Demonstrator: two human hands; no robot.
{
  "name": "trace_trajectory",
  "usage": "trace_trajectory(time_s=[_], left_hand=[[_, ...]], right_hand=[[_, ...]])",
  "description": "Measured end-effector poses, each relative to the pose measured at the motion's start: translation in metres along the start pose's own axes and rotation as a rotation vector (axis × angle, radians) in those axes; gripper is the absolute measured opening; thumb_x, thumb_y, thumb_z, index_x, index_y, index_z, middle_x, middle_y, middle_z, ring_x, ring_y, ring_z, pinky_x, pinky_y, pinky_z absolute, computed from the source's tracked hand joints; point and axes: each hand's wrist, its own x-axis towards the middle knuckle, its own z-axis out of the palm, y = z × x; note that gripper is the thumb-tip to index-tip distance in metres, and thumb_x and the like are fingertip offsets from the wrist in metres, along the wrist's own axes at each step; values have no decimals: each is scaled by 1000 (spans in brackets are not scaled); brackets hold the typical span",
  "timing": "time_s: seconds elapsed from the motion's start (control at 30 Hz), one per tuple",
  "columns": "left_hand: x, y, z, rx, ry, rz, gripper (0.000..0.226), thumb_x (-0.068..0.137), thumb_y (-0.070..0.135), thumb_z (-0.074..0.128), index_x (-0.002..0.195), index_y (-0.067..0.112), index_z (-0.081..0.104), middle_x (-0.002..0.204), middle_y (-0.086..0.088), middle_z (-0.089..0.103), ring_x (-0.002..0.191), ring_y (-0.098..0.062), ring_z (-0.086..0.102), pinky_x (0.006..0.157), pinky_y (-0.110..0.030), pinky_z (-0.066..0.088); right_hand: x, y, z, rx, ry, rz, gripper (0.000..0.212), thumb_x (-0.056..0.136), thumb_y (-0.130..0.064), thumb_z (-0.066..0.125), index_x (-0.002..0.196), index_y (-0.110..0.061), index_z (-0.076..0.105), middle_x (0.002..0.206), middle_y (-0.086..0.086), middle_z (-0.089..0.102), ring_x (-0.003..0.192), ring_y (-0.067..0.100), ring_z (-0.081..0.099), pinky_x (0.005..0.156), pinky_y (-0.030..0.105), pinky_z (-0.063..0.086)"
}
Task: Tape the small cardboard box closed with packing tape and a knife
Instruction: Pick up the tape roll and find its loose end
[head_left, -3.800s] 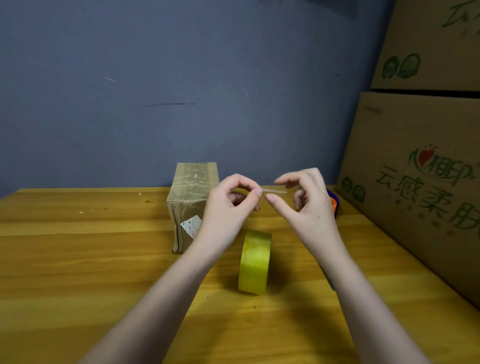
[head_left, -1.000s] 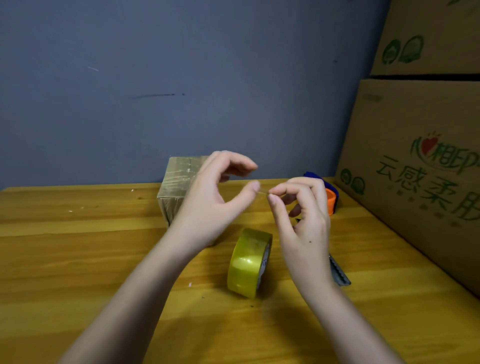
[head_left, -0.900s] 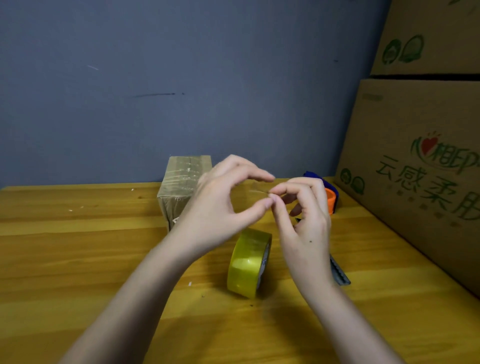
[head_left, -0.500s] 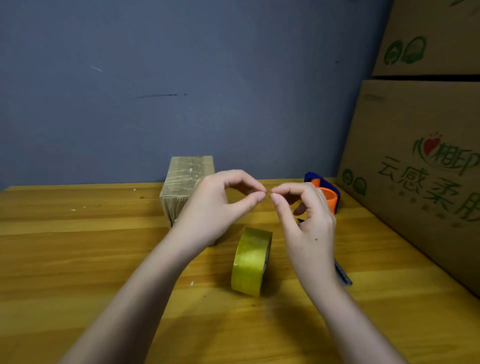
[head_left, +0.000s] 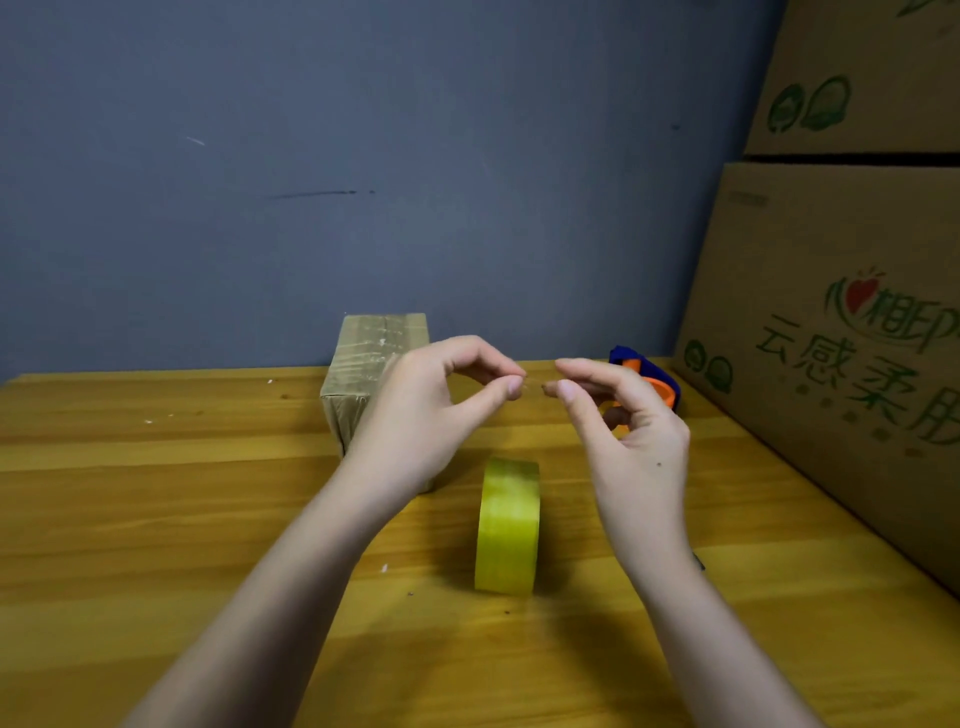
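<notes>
The small cardboard box, wrapped in clear tape, stands at the back of the wooden table, partly behind my left hand. A yellow roll of packing tape stands on edge in front of my hands. Both hands are raised above the table. My left hand and my right hand each pinch, between thumb and forefinger, one end of a tiny clear tape scrap. Only a dark tip of the knife shows behind my right forearm.
A blue and orange tape dispenser sits behind my right hand. Large printed cardboard cartons are stacked along the table's right side. A grey wall closes off the back edge.
My fingertips have drawn slightly apart, and the tape scrap now spans a small gap between them. The roll and the box have not moved.
</notes>
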Motion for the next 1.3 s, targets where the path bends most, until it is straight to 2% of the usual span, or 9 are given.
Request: trace_trajectory(time_s=[0.13,0.33,0.63,0.73,0.9,1.0,1.13,1.2,1.3], left_hand=[[0,2,2,17,15,5,7,77,37,65,80,32,70,82,15,72,84,0,65,84,-32,53],[0,3,2,35,-1,16,3,82,32,67,79,31,67,81,17,69,85,1,63,82,-24,50],[5,-5,-12,-56,90,-81,32,91,35,56,65,17,59,74,-7,64,76,-21,60,75,-33,45],[-5,-8,-13,-204,-22,-213,46,90,48,44,56,18,56,64,-5,63,66,-18,62,75,-38,47],[-50,-33,9,-51,-304,-461,47,82,56,51,74,12,65,64,4,64,63,-12,62,81,-47,52],[-63,-30,21,-159,-436,-551,70,68,74,43,91,13,69,87,3,69,88,-13,62,86,-33,47],[-60,-14,42,-492,-433,-711,19,90,43,54,76,31,60,72,30,60,68,19,54,68,2,39],[-53,-15,51,-640,-413,-759,27,86,45,58,97,23,67,90,9,74,86,-3,67,91,-20,48],[-50,-18,57,-786,-295,-796,43,88,44,56,103,4,65,72,-10,73,68,-22,69,72,-33,54]], right_hand=[[1,1,1,-38,-29,-20,28,90,-21,61,116,-30,60,108,-15,64,97,7,60,77,14,45],[2,3,0,-63,-65,-67,7,86,-25,63,86,-29,68,88,-14,66,91,12,60,75,33,50],[2,3,-3,7,-31,16,11,87,-20,63,82,-29,67,86,-10,67,89,8,60,74,26,50],[2,1,-1,25,-52,41,8,87,-18,63,83,-24,68,86,-9,67,88,6,60,73,26,49],[2,-1,0,16,-69,16,6,86,-13,65,82,-17,68,83,-6,66,85,7,60,68,24,48],[1,-3,1,18,-76,-1,7,85,-9,65,81,-14,68,82,-4,66,83,8,60,67,21,47],[1,-2,1,27,-90,-10,6,84,-8,64,81,-12,68,81,-4,66,81,6,60,66,15,46],[1,-1,1,38,-96,7,5,84,-11,66,81,-14,67,80,-8,66,80,3,60,66,13,46],[2,-1,2,58,-86,33,4,81,-16,70,78,-15,67,77,-10,66,79,3,61,66,14,47]])
